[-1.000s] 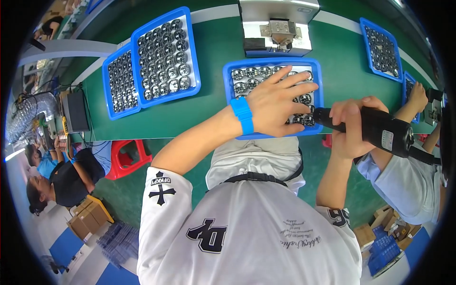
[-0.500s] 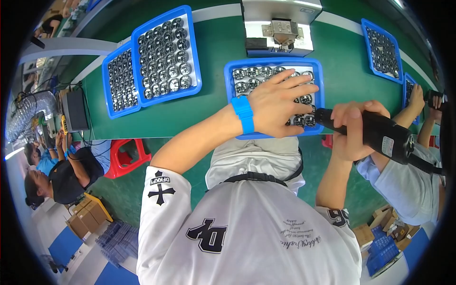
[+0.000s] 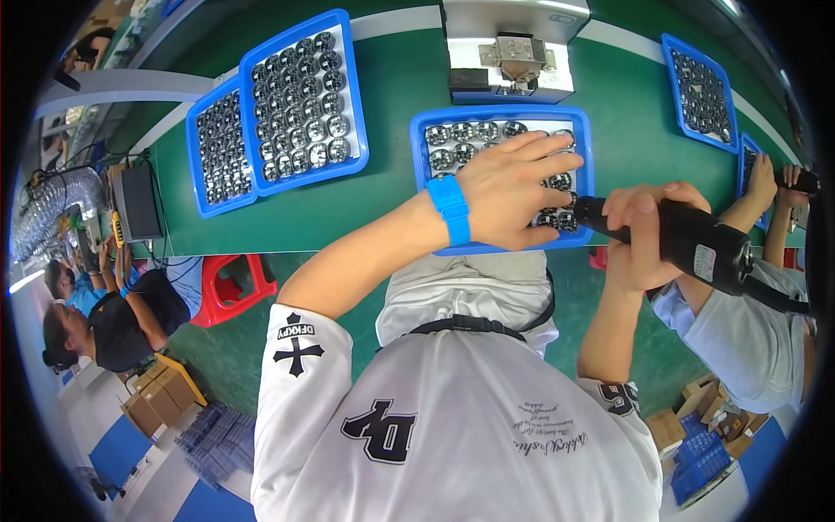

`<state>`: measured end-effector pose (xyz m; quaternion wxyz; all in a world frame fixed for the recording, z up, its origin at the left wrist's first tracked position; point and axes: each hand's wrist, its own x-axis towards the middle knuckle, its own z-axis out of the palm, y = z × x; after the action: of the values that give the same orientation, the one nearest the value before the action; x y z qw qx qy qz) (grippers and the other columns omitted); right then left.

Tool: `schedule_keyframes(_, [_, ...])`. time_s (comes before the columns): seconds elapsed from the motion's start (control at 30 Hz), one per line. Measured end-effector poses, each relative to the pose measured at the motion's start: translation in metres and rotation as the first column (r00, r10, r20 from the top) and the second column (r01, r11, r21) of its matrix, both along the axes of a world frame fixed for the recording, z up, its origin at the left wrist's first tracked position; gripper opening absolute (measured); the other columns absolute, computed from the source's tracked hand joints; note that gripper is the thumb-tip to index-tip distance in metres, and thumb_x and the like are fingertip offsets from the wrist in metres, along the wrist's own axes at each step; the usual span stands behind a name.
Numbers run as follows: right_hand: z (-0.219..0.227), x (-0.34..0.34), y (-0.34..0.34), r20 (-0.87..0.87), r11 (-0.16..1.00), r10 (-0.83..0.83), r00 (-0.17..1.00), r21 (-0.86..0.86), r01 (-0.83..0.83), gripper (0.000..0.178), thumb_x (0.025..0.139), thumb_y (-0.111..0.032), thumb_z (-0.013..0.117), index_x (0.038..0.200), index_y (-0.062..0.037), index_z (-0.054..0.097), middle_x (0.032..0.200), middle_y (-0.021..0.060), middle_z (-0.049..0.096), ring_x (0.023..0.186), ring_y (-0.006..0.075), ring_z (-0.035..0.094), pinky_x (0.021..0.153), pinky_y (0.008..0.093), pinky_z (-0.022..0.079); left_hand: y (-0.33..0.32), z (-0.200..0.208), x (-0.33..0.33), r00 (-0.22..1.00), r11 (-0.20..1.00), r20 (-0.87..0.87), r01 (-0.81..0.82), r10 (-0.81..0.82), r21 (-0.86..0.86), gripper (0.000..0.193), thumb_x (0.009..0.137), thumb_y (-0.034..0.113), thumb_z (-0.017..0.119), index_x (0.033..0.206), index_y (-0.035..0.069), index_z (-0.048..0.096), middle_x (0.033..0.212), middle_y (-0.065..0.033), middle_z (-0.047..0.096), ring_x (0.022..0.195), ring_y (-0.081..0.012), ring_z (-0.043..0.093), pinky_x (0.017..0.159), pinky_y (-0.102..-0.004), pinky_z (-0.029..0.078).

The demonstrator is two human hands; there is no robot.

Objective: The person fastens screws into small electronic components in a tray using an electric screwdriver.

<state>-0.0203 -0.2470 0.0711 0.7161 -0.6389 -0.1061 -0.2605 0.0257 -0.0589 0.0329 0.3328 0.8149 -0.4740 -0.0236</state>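
A blue tray [image 3: 419, 165] lies in front of me on a white liner, filled with rows of shiny dark round parts [image 3: 441, 159]. My left hand [image 3: 509, 193], with a blue strap at its wrist, rests over the tray with fingers stretched out, hiding many of the parts. In my right hand [image 3: 642, 257] is a black electric screwdriver [image 3: 715, 254], gripped round its body and held almost level. Its tip points left, at parts by the tray's right rim; whether it touches one cannot be made out.
Behind the tray stands a machine with a metal fixture [image 3: 520, 59]. Two more filled blue trays [image 3: 358, 113] overlap on the green table [image 3: 391, 65] at left; another blue tray [image 3: 668, 65] is far right. Co-workers sit on both sides; a red stool [image 3: 228, 291] is at left.
The fingers of my left hand have drawn a little closer together and the hand has edged right. The screwdriver has shifted slightly left. A co-worker's black tool at far right has moved.
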Motion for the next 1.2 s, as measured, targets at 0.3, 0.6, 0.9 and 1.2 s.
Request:
schedule_keyframes(0.3, [0.003, -0.004, 0.009, 0.009, 0.992, 0.071, 0.997, -0.109, -0.07, 0.026, 0.094, 0.01, 0.057, 0.114, -0.0023, 0.048, 0.07, 0.009, 0.057, 0.054, 0.0169, 0.053, 0.057, 0.0363, 0.05, -0.002, 0.0, 0.001, 0.995, 0.999, 0.097, 0.013, -0.016, 0.032, 0.039, 0.082, 0.041, 0.076, 0.112, 0.016, 0.081, 0.145, -0.0116, 0.057, 0.144, -0.0339, 0.044, 0.123, -0.0538, 0.031])
schedule_keyframes(0.6, [-0.003, -0.006, 0.01, 0.004, 0.995, 0.045, 0.999, -0.084, -0.045, 0.026, 0.093, 0.011, 0.058, 0.115, -0.0013, 0.049, 0.07, 0.0093, 0.057, 0.055, 0.0167, 0.053, 0.058, 0.0356, 0.05, -0.003, 0.004, 0.003, 0.991, 0.998, 0.126, 0.031, -0.039, 0.062, 0.039, 0.085, 0.044, 0.073, 0.111, 0.016, 0.081, 0.144, -0.0111, 0.058, 0.144, -0.0336, 0.045, 0.123, -0.0537, 0.03])
schedule_keyframes(0.9, [-0.005, -0.004, 0.008, 0.032, 0.986, 0.111, 0.993, -0.125, -0.107, 0.025, 0.093, 0.009, 0.06, 0.113, -0.0013, 0.048, 0.071, 0.0097, 0.056, 0.055, 0.0175, 0.053, 0.057, 0.0358, 0.049, -0.003, -0.002, 0.0, 0.983, 0.997, 0.18, 0.022, -0.035, 0.073, 0.041, 0.086, 0.046, 0.072, 0.113, 0.016, 0.08, 0.145, -0.011, 0.057, 0.145, -0.0329, 0.043, 0.124, -0.0542, 0.028])
schedule_keyframes(1.2, [0.068, 0.045, 0.008, 0.092, 0.924, 0.35, 0.932, 0.128, -0.36, 0.036, 0.092, 0.001, 0.061, 0.127, -0.0046, 0.053, 0.077, 0.0072, 0.053, 0.062, 0.0197, 0.055, 0.065, 0.0396, 0.049, -0.001, -0.005, 0.0, 0.991, 1.0, 0.133, 0.003, -0.002, -0.004, 0.034, 0.09, 0.043, 0.07, 0.108, 0.015, 0.078, 0.143, -0.0125, 0.058, 0.146, -0.0329, 0.043, 0.124, -0.0551, 0.027])
